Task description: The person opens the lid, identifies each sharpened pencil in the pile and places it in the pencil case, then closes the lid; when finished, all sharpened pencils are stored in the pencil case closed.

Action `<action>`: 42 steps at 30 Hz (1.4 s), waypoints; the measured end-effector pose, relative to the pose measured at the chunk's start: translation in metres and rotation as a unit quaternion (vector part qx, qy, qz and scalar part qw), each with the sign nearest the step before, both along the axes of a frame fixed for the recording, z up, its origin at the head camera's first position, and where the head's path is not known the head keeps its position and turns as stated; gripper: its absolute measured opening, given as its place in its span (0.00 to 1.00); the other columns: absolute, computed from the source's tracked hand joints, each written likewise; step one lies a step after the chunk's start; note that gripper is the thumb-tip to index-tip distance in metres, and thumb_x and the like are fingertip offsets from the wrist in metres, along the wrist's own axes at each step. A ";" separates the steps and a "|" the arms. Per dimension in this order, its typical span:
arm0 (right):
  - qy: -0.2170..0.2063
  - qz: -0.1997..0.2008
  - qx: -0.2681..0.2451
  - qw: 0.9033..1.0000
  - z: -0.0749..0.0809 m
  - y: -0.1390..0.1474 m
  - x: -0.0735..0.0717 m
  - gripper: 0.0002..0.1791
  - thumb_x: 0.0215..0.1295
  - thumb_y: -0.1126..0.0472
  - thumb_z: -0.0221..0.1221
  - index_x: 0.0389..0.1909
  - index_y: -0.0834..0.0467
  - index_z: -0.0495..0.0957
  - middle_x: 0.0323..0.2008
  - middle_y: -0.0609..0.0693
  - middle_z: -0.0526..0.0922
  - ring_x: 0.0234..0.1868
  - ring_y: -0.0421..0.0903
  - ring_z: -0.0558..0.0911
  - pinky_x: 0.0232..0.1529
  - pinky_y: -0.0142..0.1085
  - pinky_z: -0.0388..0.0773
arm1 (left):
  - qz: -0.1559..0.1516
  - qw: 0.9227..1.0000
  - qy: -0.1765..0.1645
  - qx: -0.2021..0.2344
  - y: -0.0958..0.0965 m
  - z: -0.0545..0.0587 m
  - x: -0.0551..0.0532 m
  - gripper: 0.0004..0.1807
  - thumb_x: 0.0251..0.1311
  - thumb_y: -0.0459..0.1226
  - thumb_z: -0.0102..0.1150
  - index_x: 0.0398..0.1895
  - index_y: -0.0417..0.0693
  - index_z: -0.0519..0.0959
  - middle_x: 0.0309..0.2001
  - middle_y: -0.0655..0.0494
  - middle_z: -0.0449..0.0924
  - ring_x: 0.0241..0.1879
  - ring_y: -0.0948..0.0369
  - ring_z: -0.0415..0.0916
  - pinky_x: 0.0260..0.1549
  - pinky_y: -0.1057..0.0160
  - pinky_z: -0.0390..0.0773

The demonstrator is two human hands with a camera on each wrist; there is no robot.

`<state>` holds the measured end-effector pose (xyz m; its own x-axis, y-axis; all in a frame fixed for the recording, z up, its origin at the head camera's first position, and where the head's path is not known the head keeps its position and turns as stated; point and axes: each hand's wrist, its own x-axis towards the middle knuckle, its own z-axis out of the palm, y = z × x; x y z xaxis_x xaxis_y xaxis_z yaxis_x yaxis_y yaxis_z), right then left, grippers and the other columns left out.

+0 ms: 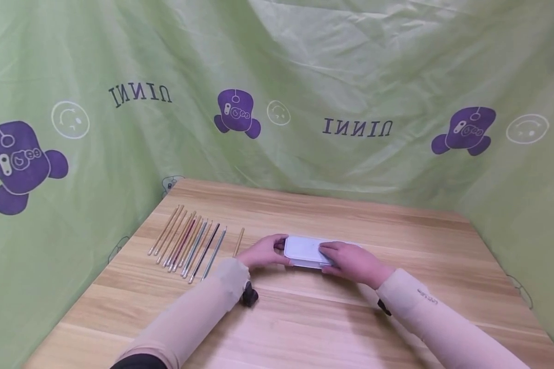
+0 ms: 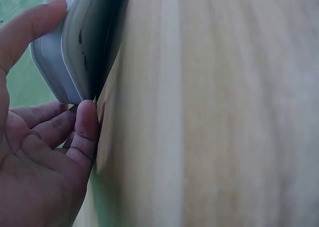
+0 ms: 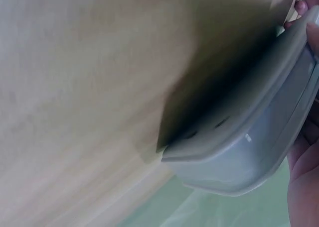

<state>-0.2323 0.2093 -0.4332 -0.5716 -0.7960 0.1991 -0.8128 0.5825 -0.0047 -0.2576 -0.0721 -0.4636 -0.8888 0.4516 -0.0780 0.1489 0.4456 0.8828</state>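
A white lidded pencil case [image 1: 300, 249] lies crosswise between both hands. My left hand [image 1: 262, 252] grips its left end, the thumb on the front side and fingers at the end and underneath, as the left wrist view shows. My right hand [image 1: 353, 262] holds the right part, with fingers over the lid and the thumb at the front edge. In both wrist views the underside of the case [image 3: 234, 152] stands a little off the table, over a dark shadow. The lid looks closed; the inside is hidden.
Several pencils [image 1: 184, 241], mostly wood-coloured with some dark, red and grey ones, lie side by side at the left of the wooden table [image 1: 304, 328]. A single pencil [image 1: 239, 241] lies just beyond my left wrist. A green printed curtain [image 1: 304, 169] hangs around the table.
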 end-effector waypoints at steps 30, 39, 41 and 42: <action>-0.075 0.006 -0.017 0.997 0.010 0.007 -0.017 0.21 0.75 0.56 0.61 0.59 0.68 0.79 0.56 0.63 0.83 0.54 0.59 0.84 0.56 0.52 0.81 | 0.007 0.998 -0.054 0.044 -0.003 0.000 -0.005 0.47 0.56 0.31 0.74 0.76 0.28 0.59 0.63 0.36 0.76 0.61 0.47 0.75 0.63 0.54 0.75; -0.071 -0.007 -0.052 0.996 0.022 0.010 -0.026 0.16 0.75 0.57 0.61 0.52 0.65 0.82 0.50 0.57 0.86 0.52 0.55 0.85 0.55 0.51 0.81 | -0.007 1.000 -0.013 0.003 -0.002 -0.002 -0.002 0.55 0.51 0.33 0.78 0.78 0.30 0.55 0.66 0.35 0.73 0.67 0.45 0.70 0.70 0.50 0.66; -0.059 -0.029 -0.063 0.996 0.024 0.009 -0.029 0.15 0.75 0.57 0.61 0.51 0.65 0.83 0.48 0.57 0.86 0.51 0.56 0.85 0.55 0.52 0.81 | -0.009 1.000 -0.013 0.014 -0.001 -0.001 0.000 0.57 0.50 0.31 0.78 0.79 0.30 0.51 0.69 0.34 0.71 0.68 0.43 0.69 0.71 0.49 0.65; -0.054 -0.042 -0.072 0.995 0.026 0.009 -0.031 0.15 0.75 0.58 0.61 0.51 0.65 0.83 0.48 0.58 0.87 0.51 0.57 0.85 0.55 0.53 0.81 | -0.009 1.000 -0.014 0.017 -0.001 0.000 0.001 0.59 0.50 0.31 0.78 0.80 0.30 0.49 0.70 0.35 0.69 0.68 0.43 0.69 0.71 0.49 0.64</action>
